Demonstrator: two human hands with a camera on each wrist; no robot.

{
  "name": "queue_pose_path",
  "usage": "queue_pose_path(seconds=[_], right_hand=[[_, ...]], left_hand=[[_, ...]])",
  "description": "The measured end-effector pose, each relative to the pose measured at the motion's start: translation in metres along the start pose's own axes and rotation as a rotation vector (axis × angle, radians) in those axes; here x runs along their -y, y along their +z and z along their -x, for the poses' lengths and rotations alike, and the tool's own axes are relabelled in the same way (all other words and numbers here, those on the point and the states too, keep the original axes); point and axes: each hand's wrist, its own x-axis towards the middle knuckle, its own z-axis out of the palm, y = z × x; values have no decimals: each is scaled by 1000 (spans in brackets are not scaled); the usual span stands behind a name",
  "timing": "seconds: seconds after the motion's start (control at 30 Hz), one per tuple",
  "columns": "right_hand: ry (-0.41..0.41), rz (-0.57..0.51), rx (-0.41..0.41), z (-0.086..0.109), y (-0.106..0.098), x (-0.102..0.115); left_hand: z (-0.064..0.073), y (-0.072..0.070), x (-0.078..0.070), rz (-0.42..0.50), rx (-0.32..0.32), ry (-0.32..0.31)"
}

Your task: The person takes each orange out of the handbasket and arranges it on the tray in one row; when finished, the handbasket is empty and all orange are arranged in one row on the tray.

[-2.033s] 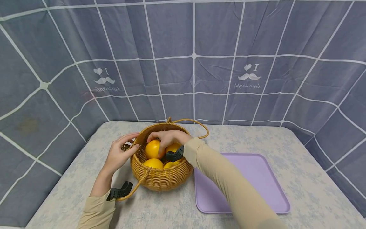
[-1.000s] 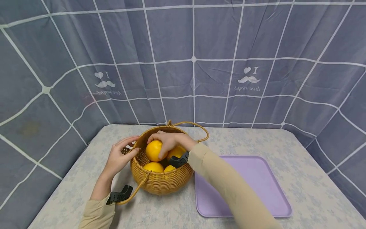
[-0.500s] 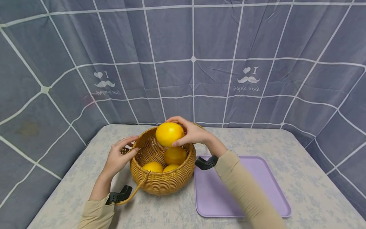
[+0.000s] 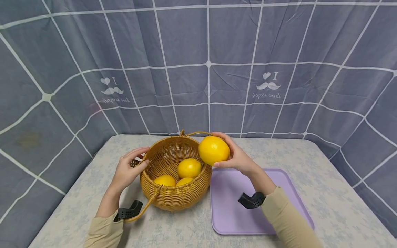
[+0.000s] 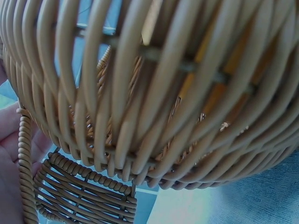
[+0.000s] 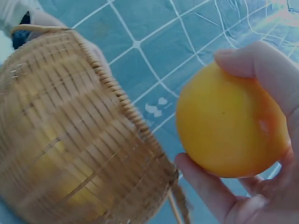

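In tan sleeves (image 4: pixel 103 231), the left forearm rises at the near left of the wicker basket (image 4: pixel 176 198), the right slants in from its near right across the purple tray (image 4: pixel 231 212). Three yellow fruits (image 4: pixel 190 168) lie inside the basket. The left hand (image 4: pixel 126 168) grips the basket's left rim, thumb nearer than the fingers. Raised by the right rim, the right hand (image 4: pixel 238 158) holds a fourth fruit (image 4: pixel 214 150), thumb on its near side, fingers curled round behind. A gridded curtain (image 4: pixel 229 86) hangs beyond the basket.

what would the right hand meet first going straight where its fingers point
Probably the wicker basket, the yellow fruit leading the right hand; depth is unclear, so it might pass above.
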Motion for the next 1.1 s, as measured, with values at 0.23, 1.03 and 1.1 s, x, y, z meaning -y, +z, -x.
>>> queue_pose_path(seconds=[0.23, 1.03, 1.1], right_hand=[[28, 89, -134, 30, -4, -15], [112, 239, -276, 74, 12, -78], [124, 240, -286, 74, 13, -80]], left_hand=[[1, -1, 1, 6, -7, -4], [1, 4, 37, 6, -10, -2], [0, 4, 41, 11, -8, 1]])
